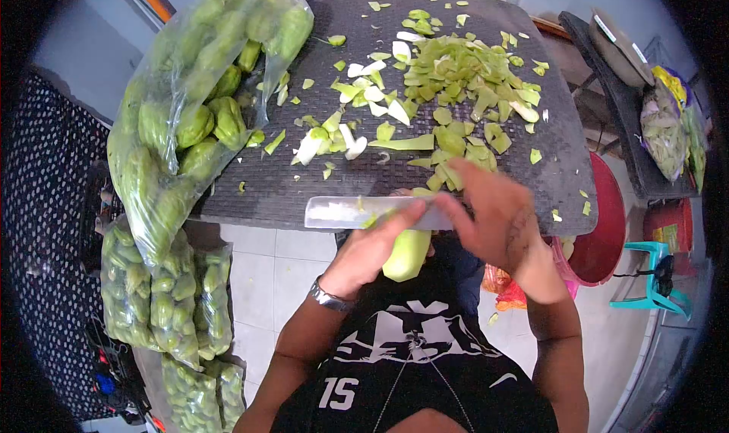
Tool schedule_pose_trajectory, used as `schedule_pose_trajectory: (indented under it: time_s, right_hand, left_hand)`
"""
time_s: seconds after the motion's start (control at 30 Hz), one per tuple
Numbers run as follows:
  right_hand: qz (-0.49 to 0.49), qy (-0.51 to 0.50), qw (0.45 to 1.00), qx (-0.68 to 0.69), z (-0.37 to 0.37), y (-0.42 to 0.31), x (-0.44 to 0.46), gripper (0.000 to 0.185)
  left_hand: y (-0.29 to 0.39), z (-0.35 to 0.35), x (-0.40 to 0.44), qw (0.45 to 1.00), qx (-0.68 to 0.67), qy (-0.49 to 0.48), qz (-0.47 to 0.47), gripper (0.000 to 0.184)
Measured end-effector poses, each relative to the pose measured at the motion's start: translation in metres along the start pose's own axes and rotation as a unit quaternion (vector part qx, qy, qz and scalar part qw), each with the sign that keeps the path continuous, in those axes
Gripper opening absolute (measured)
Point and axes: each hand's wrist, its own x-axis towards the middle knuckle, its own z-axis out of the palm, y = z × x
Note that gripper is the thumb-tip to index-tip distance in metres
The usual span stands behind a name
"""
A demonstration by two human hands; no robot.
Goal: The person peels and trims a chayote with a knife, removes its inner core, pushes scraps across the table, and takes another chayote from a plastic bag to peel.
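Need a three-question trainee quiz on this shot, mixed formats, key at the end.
1. Short answer: which of the worker's wrists carries the silvery band?
2. True or false: the pale green vegetable sits apart from both hands.
3. Pick one: as pictured, relative to the big plastic bag, the heap of green scraps lies
a) to its left
b) inside it
c) to its right

Key:
1. The left.
2. False; the left hand grips it.
3. c
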Motion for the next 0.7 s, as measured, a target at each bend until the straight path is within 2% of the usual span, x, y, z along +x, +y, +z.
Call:
schedule_pose_trajectory:
  time_s: [0.07,0.17,0.27,0.37,0.5,0.6,0.7]
  right_hand:
    - [-0.065,0.194,0.975,-0.086,-0.007,0.005,0.010,0.032]
    - [-0.022,0.156,0.987,-0.013,-0.015,0.015,-0.016,0.027]
    - [-0.016,-0.086,0.996,-0.025,0.007,0.010,-0.031,0.033]
    - [0.021,-0.112,0.993,0.007,0.032,0.028,-0.035,0.036]
    - [0.024,-0.088,0.996,0.018,0.052,0.056,-0.009,0.037]
    - [-0.005,-0.020,0.999,-0.025,0.075,0.089,0.039,0.025]
    - [-0.024,0.044,0.997,-0.053,0.099,0.135,0.104,0.023]
  left_hand:
    - [0.005,-0.010,0.000,1.000,-0.014,-0.008,-0.002,0.054]
    - [0.016,-0.031,-0.001,0.986,-0.158,0.009,0.045,0.054]
    - [0.033,-0.051,-0.009,0.971,-0.197,0.086,0.103,0.055]
    - [0.049,-0.065,-0.021,0.961,-0.174,0.133,0.167,0.056]
    - [0.052,-0.073,-0.028,0.951,-0.177,0.159,0.196,0.055]
    - [0.052,-0.071,-0.030,0.949,-0.192,0.180,0.174,0.055]
    - [0.053,-0.069,-0.029,0.948,-0.198,0.189,0.164,0.056]
